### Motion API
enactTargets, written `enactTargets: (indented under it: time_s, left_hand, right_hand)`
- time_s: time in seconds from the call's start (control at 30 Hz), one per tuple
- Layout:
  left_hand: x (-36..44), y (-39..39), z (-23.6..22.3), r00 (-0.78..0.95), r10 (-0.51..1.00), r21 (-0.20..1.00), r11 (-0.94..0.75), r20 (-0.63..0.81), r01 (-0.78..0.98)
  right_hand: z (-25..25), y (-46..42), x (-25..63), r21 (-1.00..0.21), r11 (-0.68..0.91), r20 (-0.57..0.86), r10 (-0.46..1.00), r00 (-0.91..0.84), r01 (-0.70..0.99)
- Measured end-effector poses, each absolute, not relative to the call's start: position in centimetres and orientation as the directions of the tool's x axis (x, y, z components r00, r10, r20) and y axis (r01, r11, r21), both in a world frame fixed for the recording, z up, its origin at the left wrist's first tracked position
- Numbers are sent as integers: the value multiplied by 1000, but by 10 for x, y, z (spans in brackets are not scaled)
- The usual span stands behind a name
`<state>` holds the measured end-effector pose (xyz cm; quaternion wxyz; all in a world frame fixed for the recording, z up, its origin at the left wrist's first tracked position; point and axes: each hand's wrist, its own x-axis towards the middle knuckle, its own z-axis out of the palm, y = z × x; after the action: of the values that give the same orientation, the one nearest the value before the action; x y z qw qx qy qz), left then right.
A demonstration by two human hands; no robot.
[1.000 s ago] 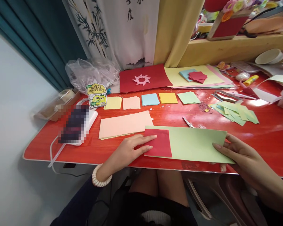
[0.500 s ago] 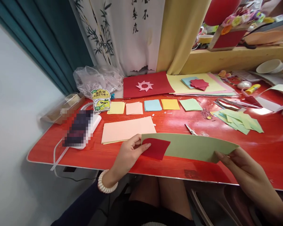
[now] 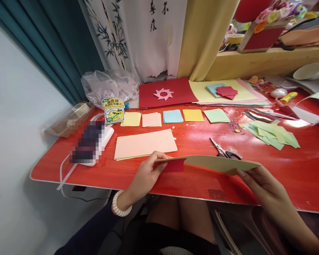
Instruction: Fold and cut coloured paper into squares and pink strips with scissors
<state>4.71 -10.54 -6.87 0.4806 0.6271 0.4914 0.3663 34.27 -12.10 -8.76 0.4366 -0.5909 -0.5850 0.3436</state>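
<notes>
A long green paper strip stretches between my hands above the table's front part, tilted so that little of its face shows. My left hand pinches the strip's left end together with a small red paper square, thumb on the near side. At the right end, my right hand grips the strip between thumb and fingers. Just behind the strip lie scissors with dark handles. A stack of pale pink paper strips rests behind my left hand.
Small paper stacks in yellow, pink, blue, orange and green form a row. A pink paper ring lies on red sheets. Green scraps sit right; a phone on a white block stands left.
The green strip has tipped flatter and its right end has come slightly left with my right hand. More of the scissors now shows behind it.
</notes>
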Motion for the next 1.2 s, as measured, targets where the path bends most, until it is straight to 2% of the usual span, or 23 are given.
enactTargets:
  time_s: [0.2,0.3,0.57,0.77,0.9,1.0,1.1,1.13,1.2]
  left_hand:
    - [43,-107,-61,289,955,959,-138,63,248]
    - [39,-107,-57,304,949,931,-179,79,317]
    - [36,-106,-64,308,951,892,-106,-38,440]
    - [37,-105,-69,242,970,913,-86,-15,400]
    - [37,-101,-67,193,978,912,-9,-77,410]
    - [38,-97,-63,234,962,952,64,-139,301]
    - [40,-94,-60,267,939,977,204,-215,69]
    - [41,-93,-59,253,938,969,246,-238,0]
    - [45,-93,-58,204,942,952,290,-265,-102]
  right_hand:
    - [-89,-127,346,-902,113,152,986,61,418]
    - [-87,-126,345,-903,133,172,983,59,409]
    - [-91,-118,348,-921,13,43,997,67,390]
    - [-92,-122,353,-905,17,50,997,67,425]
    - [-85,-120,353,-912,20,33,999,25,409]
    - [-80,-114,356,-937,-85,-90,996,0,339]
    - [-73,-110,357,-961,-226,-213,973,94,162]
    - [-69,-109,354,-966,-239,-226,966,125,95]
    - [-61,-108,344,-980,-186,-173,971,165,64]
